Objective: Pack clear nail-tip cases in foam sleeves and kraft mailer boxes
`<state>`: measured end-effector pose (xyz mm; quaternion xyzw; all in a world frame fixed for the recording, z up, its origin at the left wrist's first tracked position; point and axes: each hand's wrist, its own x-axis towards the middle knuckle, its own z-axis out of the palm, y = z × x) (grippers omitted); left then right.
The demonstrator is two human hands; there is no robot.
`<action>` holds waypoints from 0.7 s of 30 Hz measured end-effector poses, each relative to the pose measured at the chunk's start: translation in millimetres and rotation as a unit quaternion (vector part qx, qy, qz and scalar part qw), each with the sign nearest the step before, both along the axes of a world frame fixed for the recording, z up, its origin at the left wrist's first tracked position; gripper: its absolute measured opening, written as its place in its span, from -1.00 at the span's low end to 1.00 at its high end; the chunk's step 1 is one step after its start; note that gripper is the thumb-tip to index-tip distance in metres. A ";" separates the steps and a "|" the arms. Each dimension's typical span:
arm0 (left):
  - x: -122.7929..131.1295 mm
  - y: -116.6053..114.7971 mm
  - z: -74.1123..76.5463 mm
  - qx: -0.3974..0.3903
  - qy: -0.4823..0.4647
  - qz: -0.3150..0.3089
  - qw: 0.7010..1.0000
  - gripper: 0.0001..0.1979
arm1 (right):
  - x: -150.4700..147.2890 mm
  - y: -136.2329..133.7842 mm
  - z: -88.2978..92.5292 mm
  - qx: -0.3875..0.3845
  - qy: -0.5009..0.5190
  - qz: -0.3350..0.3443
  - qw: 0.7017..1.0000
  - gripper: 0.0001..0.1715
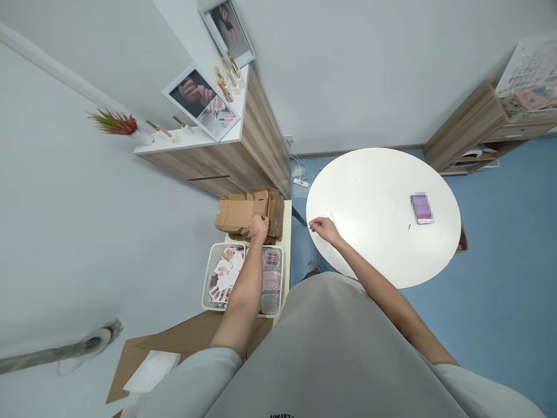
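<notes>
My left hand [259, 227] is closed on the edge of an unfolded brown cardboard box [237, 213], at the top of a stack of flattened boxes [275, 212]. My left forearm crosses above two white baskets. One basket [206, 290] holds loose printed cards [225, 276]; the other [282, 278] holds clear plastic cases [271, 281] with what look like press-on nails. Over the left rim of the white oval table [374, 174] hovers my right hand [324, 228], its fingers loosely bent and apart, with nothing visible in them.
A blurred purple pack [421, 208] lies on the table's right part. Beyond the boxes stands a wooden cabinet [265, 133] with framed pictures [202, 101] and small bottles. A power strip [300, 182] with cables lies on the floor. Open carton flaps [183, 337] are at lower left.
</notes>
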<state>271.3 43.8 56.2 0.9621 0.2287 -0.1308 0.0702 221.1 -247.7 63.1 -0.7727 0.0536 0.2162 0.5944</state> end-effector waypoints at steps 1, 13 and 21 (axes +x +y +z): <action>-1.8 -0.9 6.1 0.009 -0.006 0.006 1.000 -0.66 | -0.7 -6.2 1.3 0.014 0.002 -0.003 1.000 -0.77; -22.5 -53.5 86.5 -0.084 -0.397 -0.024 0.913 -0.72 | -5.1 -78.2 1.6 0.175 0.034 -0.080 0.981 -0.51; -54.5 -195.4 37.7 -0.143 -0.427 -0.313 0.836 -0.66 | -6.7 -155.0 17.8 0.212 -0.010 -0.180 0.960 -0.14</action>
